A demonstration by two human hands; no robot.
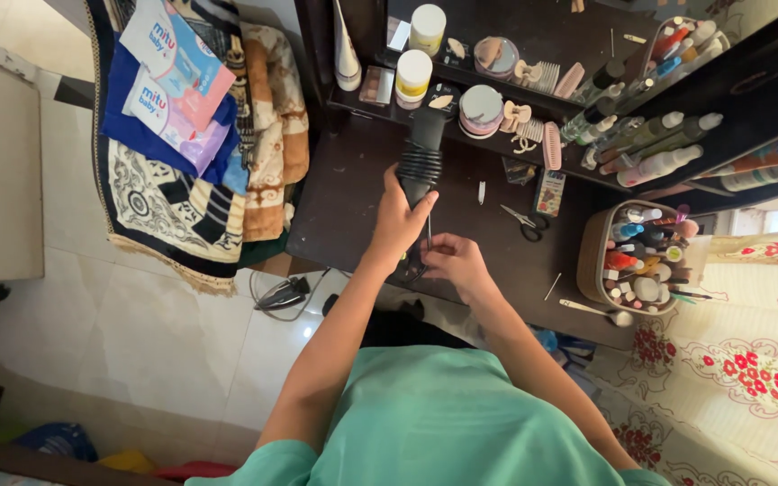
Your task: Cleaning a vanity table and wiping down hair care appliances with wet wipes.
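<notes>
Left hand: the left hand (pixel 400 219) is wrapped tight around the grip of a black hair dryer (pixel 422 153), fingers closed on it just below the ribbed section.
Hair dryer: it's up off the dark dressing table (pixel 344 193), body pointing away toward the mirror shelf, lower end down between the two hands.
Right hand: the right hand (pixel 455 261) sits just beside the left, fingertips pinched together on the thin black cord (pixel 427 236) at the dryer's base; what else it grips, if anything, is too small to tell.
Table top: scissors (pixel 524 220) lie to the right of the hands, well apart from them; a basket (pixel 592 252) packed with cosmetics stands at the far right edge.
Shelf: jars, hair clips, combs and bottles line up beyond the dryer.
Left side: folded blankets (pixel 263 117) with baby-wipe packs (pixel 177 76) on top.
Floor: a clothes iron (pixel 283 292) rests on the tiles near the table's corner.
</notes>
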